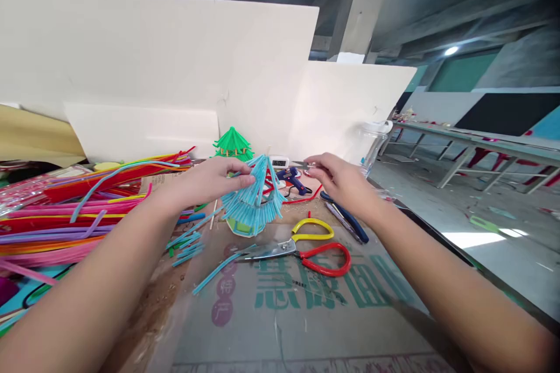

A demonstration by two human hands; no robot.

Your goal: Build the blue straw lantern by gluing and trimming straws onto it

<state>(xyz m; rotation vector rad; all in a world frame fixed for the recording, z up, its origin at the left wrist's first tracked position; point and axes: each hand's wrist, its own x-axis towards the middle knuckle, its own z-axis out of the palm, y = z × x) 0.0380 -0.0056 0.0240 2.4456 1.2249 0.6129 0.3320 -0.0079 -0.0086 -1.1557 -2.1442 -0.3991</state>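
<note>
A light blue pagoda-like model (254, 204) made of pipe cleaners stands on the table, with layered roofs and a greenish base. The fingers of my left hand (219, 180) are closed on the side of its upper roof. To the right of the model, my right hand (343, 183) has thumb and fingers pinched together. A thin, dark pointed piece (300, 163) shows at its fingertips; its kind is unclear. Red-and-yellow-handled scissors (280, 249) lie partly open in front of the model. Blue-handled pliers (345, 218) lie below my right hand. Cut blue pipe cleaner pieces (188, 249) lie to the left.
Bundles of coloured pipe cleaners (56, 218) fill the left side. Behind the model are a green-roofed model (233, 143), a small digital clock (280, 162) and a blue glue gun (295, 179). A clear plastic jar (371, 143) stands at right, before white boards (262, 81).
</note>
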